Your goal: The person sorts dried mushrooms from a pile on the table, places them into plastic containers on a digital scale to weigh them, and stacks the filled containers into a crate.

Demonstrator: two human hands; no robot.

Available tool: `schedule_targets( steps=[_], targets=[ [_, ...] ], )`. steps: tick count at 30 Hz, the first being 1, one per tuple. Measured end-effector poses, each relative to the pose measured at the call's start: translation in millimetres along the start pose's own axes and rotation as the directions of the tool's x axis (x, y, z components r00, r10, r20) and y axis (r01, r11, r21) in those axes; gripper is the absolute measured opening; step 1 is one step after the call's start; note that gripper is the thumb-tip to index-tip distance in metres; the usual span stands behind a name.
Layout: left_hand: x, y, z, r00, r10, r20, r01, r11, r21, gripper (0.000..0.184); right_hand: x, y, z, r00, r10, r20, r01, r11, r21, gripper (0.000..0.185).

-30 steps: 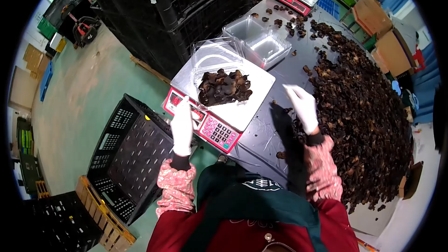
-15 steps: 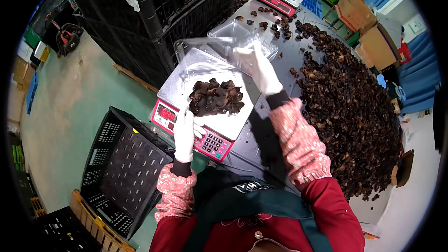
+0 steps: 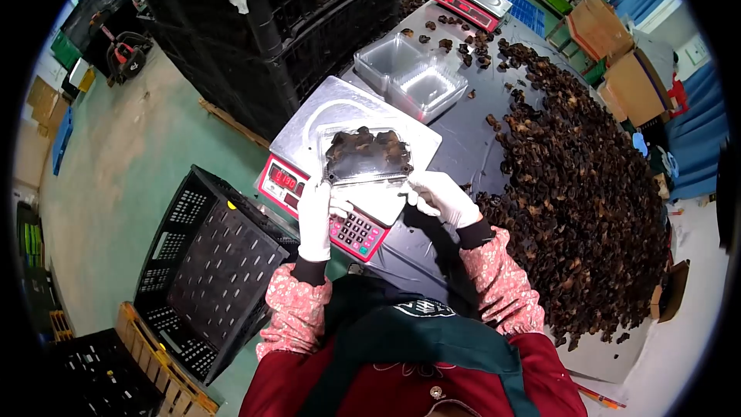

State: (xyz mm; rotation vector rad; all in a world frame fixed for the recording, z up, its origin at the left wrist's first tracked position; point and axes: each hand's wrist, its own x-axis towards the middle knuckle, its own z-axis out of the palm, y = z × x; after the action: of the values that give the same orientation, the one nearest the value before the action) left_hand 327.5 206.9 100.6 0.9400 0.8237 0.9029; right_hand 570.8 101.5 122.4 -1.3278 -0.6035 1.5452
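A clear plastic box [image 3: 367,156] of dark, curled, fungus-like pieces rests on the metal plate of a red scale [image 3: 309,120], its lid folded down over the contents. My left hand [image 3: 314,216], in a white glove, is closed at the box's near left corner, above the scale's display and keypad. My right hand [image 3: 443,196], also gloved, pinches the near right corner of the box. Both hands touch the front edge where lid and base meet. The red digits are lit on the display [image 3: 282,178].
Open clear boxes [image 3: 417,77] stand behind the scale. A large heap of dark pieces [image 3: 587,208] covers the table's right side. Another scale [image 3: 470,0] is at the far end. Stacked black crates [image 3: 270,23] rise at the back left; an empty black crate [image 3: 220,266] lies left.
The raised lid has come down over the box. My right hand moved from the lid above the table to the box's near right corner; my left hand stays at the near left corner.
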Motion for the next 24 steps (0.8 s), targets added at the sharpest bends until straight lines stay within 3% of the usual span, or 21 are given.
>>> schedule_targets(
  steps=[2,3,4,6,7,8,10,11,12,14,15,16,17,18,19,20,21,22,24],
  targets=[
    [3.2,-11.7,-2.5,0.994,0.106,0.019,-0.106,0.994,0.031,0.035,5.4,0.4,5.9,0.998,-0.064,-0.007,0.064,0.997,0.037,0.023],
    [-1.3,-9.7,0.5,0.988,0.155,-0.009,-0.155,0.988,0.026,0.035,5.8,-2.5,11.4,0.995,0.017,-0.094,-0.006,0.994,0.108,0.021],
    [-2.2,-5.9,0.1,0.991,0.133,-0.020,-0.134,0.991,-0.006,0.037,5.7,-0.8,15.9,0.996,-0.079,-0.050,0.085,0.989,0.121,0.020],
    [-15.3,15.5,-7.0,0.996,0.084,-0.031,-0.086,0.994,-0.067,0.040,-8.1,3.7,45.5,0.943,-0.297,-0.151,0.304,0.952,0.026,0.019],
    [-24.1,25.0,-16.3,0.992,0.130,-0.010,-0.130,0.985,-0.111,0.044,-19.5,0.3,64.7,0.922,-0.367,-0.121,0.369,0.930,-0.007,0.022],
    [-33.3,34.5,-27.4,0.980,0.194,-0.045,-0.197,0.976,-0.093,0.044,-28.5,-2.4,87.4,0.882,-0.463,-0.085,0.465,0.886,-0.005,0.021],
    [-48.4,49.8,-44.9,0.883,0.445,-0.151,-0.465,0.872,-0.152,0.046,-47.1,-7.3,142.3,0.904,-0.426,-0.035,0.423,0.904,-0.070,0.018],
    [-58.1,57.8,-53.7,0.916,0.316,-0.246,-0.397,0.799,-0.453,0.044,-45.9,3.0,165.2,0.904,-0.427,0.028,0.427,0.897,-0.110,0.016],
    [-78.0,81.0,-53.4,0.942,0.144,-0.303,-0.306,0.736,-0.603,0.045,-42.7,10.9,187.4,0.898,-0.432,0.083,0.440,0.885,-0.153,0.014],
    [-95.2,80.4,-68.3,0.924,0.254,-0.285,-0.382,0.616,-0.689,0.043,-27.4,25.7,220.7,0.872,-0.366,0.326,0.473,0.801,-0.367,0.016],
    [-103.2,78.0,-87.6,0.915,0.231,-0.332,-0.393,0.703,-0.593,0.040,-21.2,34.3,234.0,0.793,-0.405,0.455,0.594,0.679,-0.432,0.022],
    [-103.4,26.0,-164.1,0.917,0.239,-0.319,-0.398,0.580,-0.711,0.030,-17.4,41.2,243.5,0.704,-0.415,0.576,0.701,0.538,-0.469,0.033],
    [-106.1,55.4,-163.2,0.858,0.071,-0.508,-0.393,0.727,-0.563,0.023,-18.2,43.0,247.2,0.717,-0.323,0.618,0.674,0.549,-0.494,0.049],
    [-108.4,84.8,-162.4,0.741,-0.102,-0.664,-0.279,0.853,-0.442,0.017,-15.8,44.8,247.7,0.696,-0.344,0.630,0.696,0.541,-0.472,0.058],
    [-105.3,43.0,-243.6,0.772,0.084,-0.630,-0.291,0.928,-0.232,0.022,-11.8,46.6,243.8,0.739,-0.264,0.621,0.641,0.561,-0.524,0.056],
    [-96.6,34.2,-286.1,0.785,0.087,-0.614,-0.206,0.970,-0.126,0.026,-6.6,49.1,234.3,0.777,-0.183,0.603,0.582,0.573,-0.576,0.054],
    [-83.4,15.1,-329.2,0.772,-0.015,-0.636,-0.135,0.973,-0.187,0.029,2.2,57.0,219.2,0.822,0.009,0.570,0.482,0.524,-0.703,0.048],
    [-67.7,-10.6,-374.4,0.734,-0.053,-0.677,-0.034,0.993,-0.114,0.032,5.4,70.7,204.6,0.840,-0.103,0.532,0.462,0.650,-0.604,0.042],
    [-30.9,-56.3,-438.9,0.721,-0.062,-0.690,0.072,0.997,-0.015,0.038,3.9,69.9,182.4,0.911,-0.033,0.411,0.322,0.679,-0.659,0.037]
  ],
)
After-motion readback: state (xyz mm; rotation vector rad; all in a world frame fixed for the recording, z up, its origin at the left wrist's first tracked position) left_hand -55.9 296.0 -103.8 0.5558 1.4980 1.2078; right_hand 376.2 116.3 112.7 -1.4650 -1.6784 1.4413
